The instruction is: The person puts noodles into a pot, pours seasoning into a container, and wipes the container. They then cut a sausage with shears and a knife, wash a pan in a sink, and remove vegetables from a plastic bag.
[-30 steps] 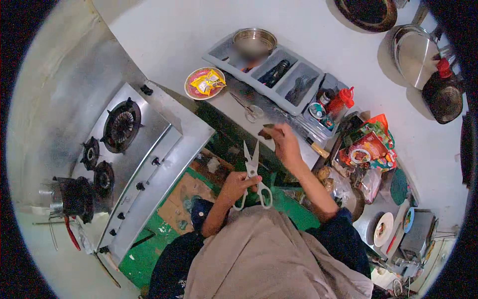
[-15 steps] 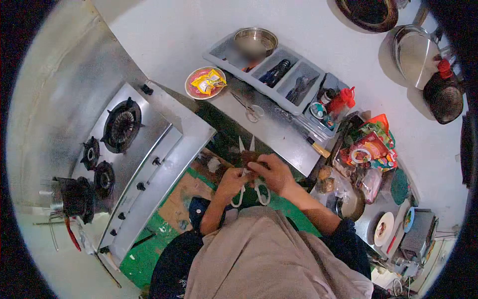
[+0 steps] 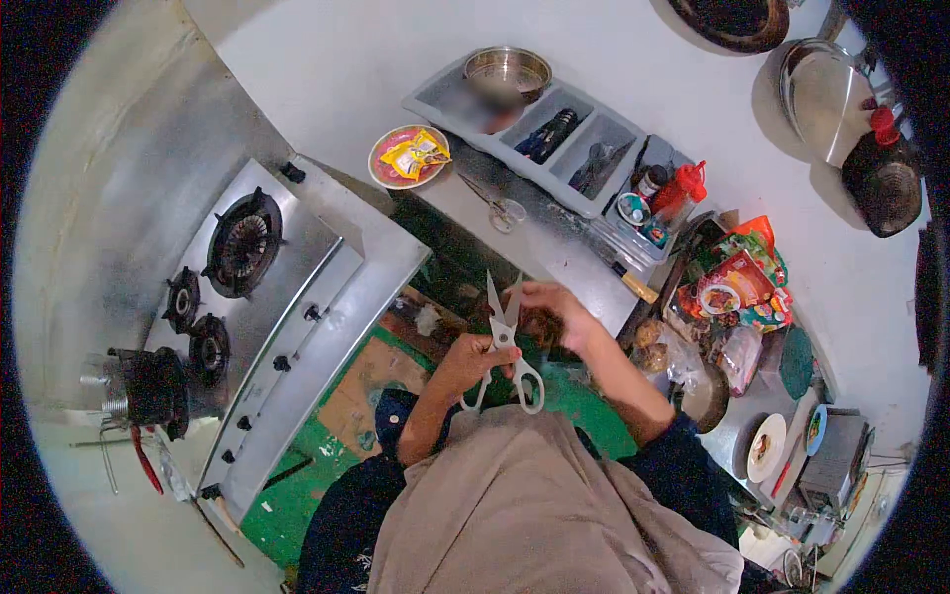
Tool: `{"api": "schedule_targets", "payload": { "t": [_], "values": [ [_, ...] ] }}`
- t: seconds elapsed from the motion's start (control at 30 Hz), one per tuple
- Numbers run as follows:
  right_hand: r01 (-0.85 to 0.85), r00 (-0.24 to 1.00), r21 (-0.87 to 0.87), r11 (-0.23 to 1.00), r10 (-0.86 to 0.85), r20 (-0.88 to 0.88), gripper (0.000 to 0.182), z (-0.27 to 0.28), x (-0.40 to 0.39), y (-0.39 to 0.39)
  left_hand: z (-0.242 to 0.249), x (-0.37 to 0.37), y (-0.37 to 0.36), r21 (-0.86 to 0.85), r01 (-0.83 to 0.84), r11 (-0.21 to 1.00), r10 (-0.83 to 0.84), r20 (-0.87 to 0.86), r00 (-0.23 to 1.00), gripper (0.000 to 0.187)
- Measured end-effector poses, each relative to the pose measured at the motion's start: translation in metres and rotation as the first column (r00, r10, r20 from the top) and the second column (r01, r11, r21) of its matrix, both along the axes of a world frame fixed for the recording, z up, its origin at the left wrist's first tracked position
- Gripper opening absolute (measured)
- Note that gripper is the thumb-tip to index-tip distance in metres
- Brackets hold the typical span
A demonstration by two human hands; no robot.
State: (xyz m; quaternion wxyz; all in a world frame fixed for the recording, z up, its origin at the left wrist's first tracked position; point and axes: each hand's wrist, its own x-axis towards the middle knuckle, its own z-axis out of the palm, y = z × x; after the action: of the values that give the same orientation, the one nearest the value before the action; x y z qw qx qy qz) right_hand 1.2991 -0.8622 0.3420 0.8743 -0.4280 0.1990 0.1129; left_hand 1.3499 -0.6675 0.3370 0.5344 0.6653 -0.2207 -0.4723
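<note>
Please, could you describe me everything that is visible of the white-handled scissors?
The white-handled scissors have two pointed, grey, metallic-looking blades and two pale loop handles that look like plastic. They are partly open: the blades spread in a narrow V, tips pointing away from the wearer, loops toward the apron. The left hand grips them near the pivot, holding them up in front of the body. The right hand is close by the right blade; whether it touches is unclear.

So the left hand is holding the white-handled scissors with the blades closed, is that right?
Not quite. The head view shows the blades spread apart, not closed; the left hand does hold the white-handled scissors.
</note>
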Motion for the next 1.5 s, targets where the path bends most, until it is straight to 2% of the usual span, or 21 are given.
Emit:
{"api": "schedule_targets", "payload": {
  "t": [0.17, 0.2, 0.23, 0.3, 0.37, 0.43, 0.53, 0.63, 0.67, 0.77, 0.8, 0.9, 1.0, 1.1, 1.13, 1.2, 1.27, 1.37, 1.4, 1.43, 1.5],
  "values": [
    [0.41, 0.904, -0.016, 0.912, -0.404, 0.141, 0.028, 0.024, 0.013, -0.026, 0.01, -0.004, 0.004, 0.111, 0.044, 0.993, -0.057, 0.122, 0.991, 0.031],
    [0.375, 0.914, -0.089, 0.923, -0.352, 0.204, 0.024, 0.036, 0.015, -0.032, -0.017, -0.007, 0.007, 0.045, 0.001, 0.999, -0.005, 0.108, 0.994, 0.032],
    [0.387, 0.908, -0.478, 0.788, -0.238, 0.344, 0.023, 0.033, 0.013, -0.03, -0.024, -0.008, 0.008, -0.02, -0.043, 0.999, 0.045, 0.093, 0.995, 0.032],
    [0.404, 0.904, -0.908, 0.112, 0.103, 0.415, 0.022, 0.018, -0.002, -0.015, -0.029, -0.005, 0.009, 0.054, -0.094, 0.994, 0.091, 0.041, 0.995, 0.033],
    [0.354, 0.82, -0.933, 0.062, 0.459, 0.341, 0.026, -0.002, -0.022, 0.012, -0.021, -0.002, 0.006, 0.068, -0.128, 0.989, 0.124, 0.053, 0.991, 0.034],
    [-0.158, 0.939, -0.957, 0.243, 0.337, -0.07, 0.024, -0.006, -0.011, 0.015, -0.007, -0.003, 0.003, 0.033, -0.137, 0.99, 0.132, 0.121, 0.984, 0.035],
    [0.445, 0.866, -0.882, -0.157, 0.325, 0.379, 0.021, -0.006, 0.002, -0.01, 0.006, -0.014, 0.006, 0.041, -0.035, 0.999, 0.029, 0.147, 0.989, 0.034],
    [0.352, 0.935, -0.901, 0.255, -0.043, 0.353, 0.029, 0.003, -0.007, 0.004, -0.023, -0.01, 0.006, 0.027, -0.09, 0.996, 0.086, 0.141, 0.986, 0.033],
    [0.088, 0.992, -0.897, 0.434, -0.12, 0.039, 0.031, 0.043, -0.017, 0.024, -0.015, -0.008, 0.005, -0.015, -0.17, 0.985, 0.171, 0.028, 0.985, 0.032],
    [0.059, 0.911, -0.996, 0.063, 0.405, 0.079, 0.029, 0.01, -0.03, 0.032, 0.004, 0.001, 0.005, 0.055, -0.08, 0.995, 0.061, 0.282, 0.957, 0.03],
    [0.049, 0.95, -0.97, 0.239, 0.288, 0.119, 0.03, 0.0, -0.024, 0.027, -0.012, 0.002, 0.003, 0.089, -0.076, 0.993, 0.049, 0.273, 0.961, 0.029],
    [0.284, 0.952, -0.958, 0.051, 0.104, 0.288, 0.03, 0.006, 0.012, 0.001, -0.006, -0.003, 0.004, -0.011, -0.069, 0.998, 0.07, 0.194, 0.979, 0.03],
    [0.33, 0.927, -0.702, 0.631, -0.077, 0.366, 0.026, -0.051, 0.031, -0.019, 0.012, -0.006, 0.001, 0.11, -0.046, 0.993, 0.029, 0.145, 0.989, 0.029],
    [-0.216, 0.965, -0.519, 0.827, 0.261, 0.014, 0.024, -0.055, 0.008, 0.0, -0.009, 0.0, -0.001, 0.047, -0.096, 0.994, 0.093, 0.061, 0.994, 0.028],
    [-0.277, 0.958, -0.245, 0.929, 0.287, 0.005, 0.024, -0.042, 0.004, 0.004, -0.013, 0.002, 0.0, 0.012, -0.118, 0.993, 0.117, 0.017, 0.993, 0.028],
    [-0.197, 0.98, -0.117, 0.973, 0.196, -0.022, 0.025, -0.022, 0.009, 0.004, -0.006, 0.002, 0.002, 0.05, -0.078, 0.996, 0.077, 0.031, 0.997, 0.029],
    [-0.11, 0.993, 0.021, 0.994, 0.109, 0.039, 0.028, -0.012, 0.016, -0.001, -0.004, 0.002, 0.005, 0.084, -0.042, 0.996, 0.038, 0.054, 0.998, 0.029],
    [0.247, 0.962, 0.12, 0.962, -0.258, 0.092, 0.029, -0.043, 0.022, -0.031, -0.032, 0.001, 0.006, 0.102, -0.021, 0.995, 0.011, 0.102, 0.995, 0.03],
    [0.397, 0.913, 0.064, 0.915, -0.401, 0.072, 0.022, -0.004, 0.024, -0.021, -0.053, -0.003, 0.009, 0.105, -0.023, 0.994, 0.01, 0.12, 0.993, 0.032],
    [0.388, 0.916, -0.305, 0.87, -0.328, 0.229, 0.021, -0.012, 0.021, -0.02, -0.058, -0.003, 0.009, 0.108, -0.024, 0.994, 0.008, 0.14, 0.99, 0.033],
    [0.378, 0.92, -0.844, 0.38, -0.047, 0.39, 0.02, -0.038, -0.001, -0.009, -0.059, -0.004, 0.003, 0.07, -0.202, 0.977, 0.199, 0.045, 0.979, 0.034]
  ]
}}
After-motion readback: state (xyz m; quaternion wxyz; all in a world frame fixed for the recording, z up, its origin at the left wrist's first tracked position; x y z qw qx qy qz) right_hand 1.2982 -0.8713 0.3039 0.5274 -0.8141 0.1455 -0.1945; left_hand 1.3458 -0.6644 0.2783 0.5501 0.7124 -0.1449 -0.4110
